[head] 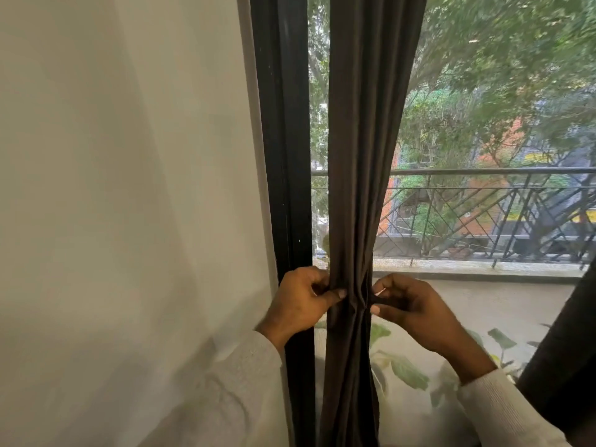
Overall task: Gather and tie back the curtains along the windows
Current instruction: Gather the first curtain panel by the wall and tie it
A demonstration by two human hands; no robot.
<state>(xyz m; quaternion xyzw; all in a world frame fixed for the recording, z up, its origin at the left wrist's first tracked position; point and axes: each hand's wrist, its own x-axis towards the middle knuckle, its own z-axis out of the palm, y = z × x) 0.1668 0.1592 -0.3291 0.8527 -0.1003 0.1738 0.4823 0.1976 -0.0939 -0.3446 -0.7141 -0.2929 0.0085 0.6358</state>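
Mid-frame, my left hand (301,300) & right hand (408,306) fingers pinch the bunched dark brown fabric curtain (358,188) tight; w/o a tie, folds prob slip & fan out.

The dark brown curtain (361,156) hangs gathered into a narrow vertical bundle, pinched tightest at mid-height against the window.

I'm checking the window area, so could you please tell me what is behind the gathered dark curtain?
Behind the dark curtain show the window screen, a balcony railing, trees and leafy plants. What lies directly behind its folds is hidden.
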